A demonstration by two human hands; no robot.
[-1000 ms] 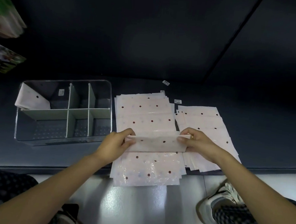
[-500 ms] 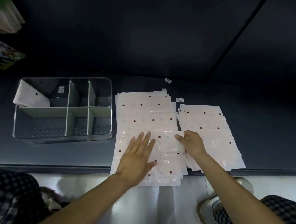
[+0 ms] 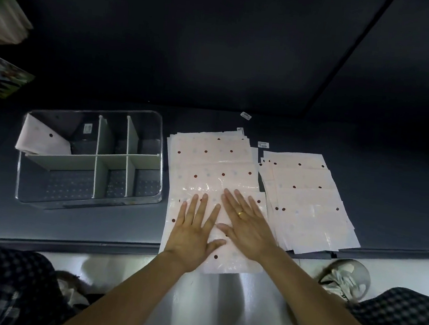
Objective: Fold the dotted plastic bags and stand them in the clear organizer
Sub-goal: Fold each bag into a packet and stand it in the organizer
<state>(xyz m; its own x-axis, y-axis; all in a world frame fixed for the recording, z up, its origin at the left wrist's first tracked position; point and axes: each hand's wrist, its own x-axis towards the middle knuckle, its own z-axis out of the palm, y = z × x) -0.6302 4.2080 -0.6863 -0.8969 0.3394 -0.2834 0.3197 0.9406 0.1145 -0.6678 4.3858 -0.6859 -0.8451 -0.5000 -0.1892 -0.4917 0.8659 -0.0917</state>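
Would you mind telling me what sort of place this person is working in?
Hard to say for certain; it looks like a home or small packing corner. The person sits low at a dark ledge with stacks of dotted bags, a clear organizer, and packaged goods shelved at the left.

Dotted bags (image 3: 213,167) lie stacked flat beside the clear organizer (image 3: 91,155).

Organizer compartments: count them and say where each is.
6 in the organizer: three along the back, three along the front. The back-left one holds a folded bag; the others look empty.
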